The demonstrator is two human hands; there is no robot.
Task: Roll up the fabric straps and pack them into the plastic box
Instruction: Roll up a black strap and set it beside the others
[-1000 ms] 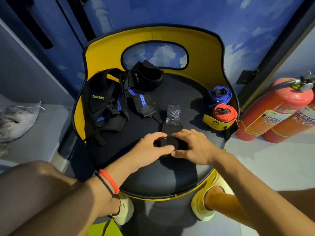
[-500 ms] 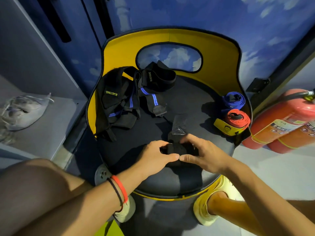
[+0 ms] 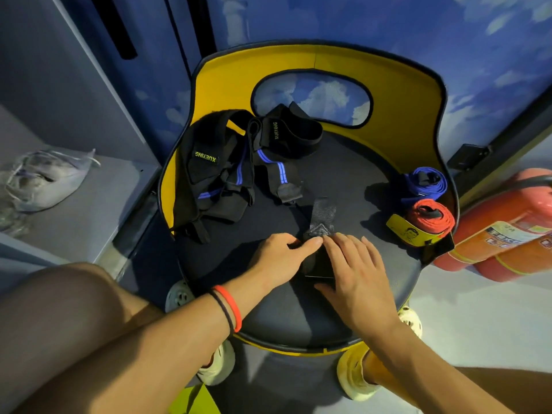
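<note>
On the dark round seat [image 3: 343, 180] of a yellow-backed chair lies a black strap [image 3: 317, 262], partly rolled, its grey woven end [image 3: 322, 218] stretching away from me. My left hand [image 3: 279, 259] grips the roll from the left, index finger across its top. My right hand [image 3: 357, 271] covers the roll from the right, fingers over it and thumb at its near edge. A rolled blue strap [image 3: 425, 183] and a rolled red strap [image 3: 430, 219] with a yellow label sit at the seat's right edge. I see no plastic box.
Black wraps with blue stripes [image 3: 215, 177] lie heaped at the seat's back left, and another black wrap [image 3: 291, 135] lies behind them. Two red fire extinguishers [image 3: 504, 234] lie on the floor to the right. A clear plastic bag [image 3: 44, 177] rests on the grey ledge to the left.
My view has moved closer to the seat. Both hands have stayed on the black roll, and the right hand's fingers now lie flatter across its top.
</note>
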